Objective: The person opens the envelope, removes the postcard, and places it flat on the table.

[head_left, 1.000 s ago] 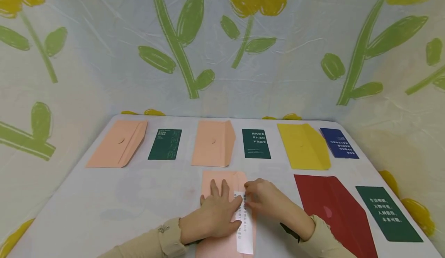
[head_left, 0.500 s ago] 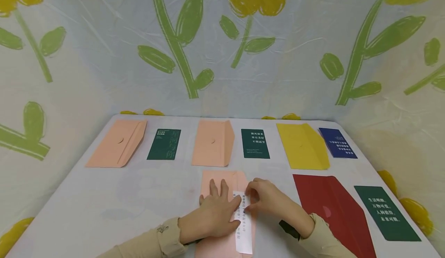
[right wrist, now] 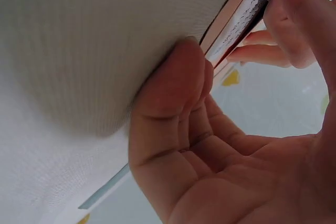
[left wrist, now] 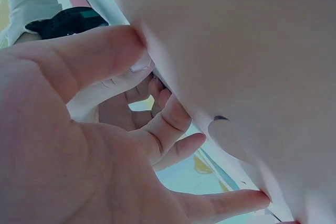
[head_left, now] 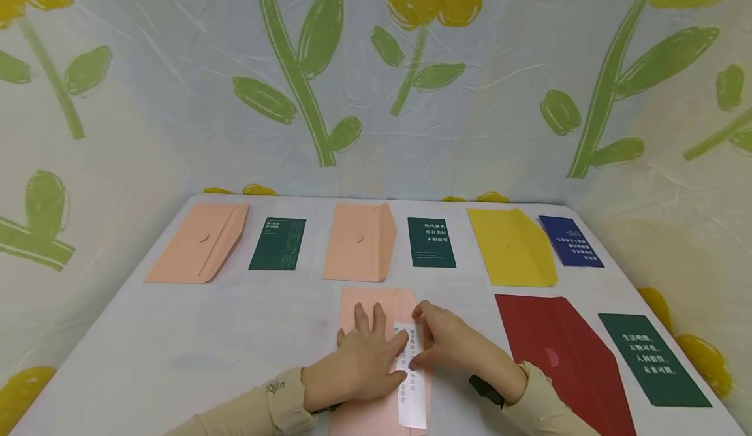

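A peach-pink envelope (head_left: 364, 420) lies near the front of the table with its flap to the right. A white strip of printed card (head_left: 414, 406) shows along its flap side. My left hand (head_left: 364, 364) is spread over the envelope body, its thumb and index fingertip on the strip. My right hand (head_left: 449, 341) rests at the strip's right edge, with bent fingers and the thumb apart from the index finger. In the left wrist view the envelope (left wrist: 262, 61) fills the right side. The right wrist view shows the printed card (right wrist: 241, 24) edge-on beside the right thumb.
Behind stand two more pink envelopes (head_left: 196, 243), a yellow envelope (head_left: 511, 250), two green cards (head_left: 431, 243) and a blue card (head_left: 572, 243). To the right lie a red envelope (head_left: 558, 331) and another green card (head_left: 655, 361). A flowered cloth (head_left: 470, 149) hangs around the table.
My right thumb and index finger have spread further apart beside the card strip, the index finger shifting slightly away from me. The left hand and the envelope stay in place.
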The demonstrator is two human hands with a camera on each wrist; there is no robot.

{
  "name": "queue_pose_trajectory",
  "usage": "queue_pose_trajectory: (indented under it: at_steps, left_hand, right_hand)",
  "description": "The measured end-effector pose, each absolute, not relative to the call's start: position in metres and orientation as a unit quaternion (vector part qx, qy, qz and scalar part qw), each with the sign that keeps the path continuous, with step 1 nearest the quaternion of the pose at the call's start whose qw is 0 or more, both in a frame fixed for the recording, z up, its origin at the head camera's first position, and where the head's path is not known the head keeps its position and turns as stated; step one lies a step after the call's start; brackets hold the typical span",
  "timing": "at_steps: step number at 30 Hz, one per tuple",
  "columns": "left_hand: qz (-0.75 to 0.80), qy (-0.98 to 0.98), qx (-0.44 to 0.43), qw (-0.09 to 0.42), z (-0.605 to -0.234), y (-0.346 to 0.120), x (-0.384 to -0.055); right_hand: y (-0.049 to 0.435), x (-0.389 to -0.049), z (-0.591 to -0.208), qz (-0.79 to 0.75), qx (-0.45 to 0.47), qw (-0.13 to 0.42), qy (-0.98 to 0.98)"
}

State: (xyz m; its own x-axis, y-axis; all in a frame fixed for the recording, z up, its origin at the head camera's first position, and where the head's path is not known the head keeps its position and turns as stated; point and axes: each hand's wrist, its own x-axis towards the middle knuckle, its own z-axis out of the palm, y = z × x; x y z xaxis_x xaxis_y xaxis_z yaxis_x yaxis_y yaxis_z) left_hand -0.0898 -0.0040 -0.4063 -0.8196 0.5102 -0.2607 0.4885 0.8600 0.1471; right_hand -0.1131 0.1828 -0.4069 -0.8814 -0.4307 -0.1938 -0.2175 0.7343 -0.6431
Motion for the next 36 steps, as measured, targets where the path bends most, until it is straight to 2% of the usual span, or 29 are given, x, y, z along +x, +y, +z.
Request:
queue_pose_trajectory:
  at_steps: [20, 36]
  left_hand:
    - [0.029, 0.953, 0.269, 0.137, -0.4065, -0.0045, -0.0891]
    - [0.018, 0.953, 0.271, 0.134, -0.4083, -0.0042, -0.0889]
  right_hand:
    - [0.1811, -0.1117, -0.4077, -0.276, -0.111, 0.144, 0.944]
    - [0.1817, -0.1116, -0.4076, -0.268, -0.097, 0.151, 0.946]
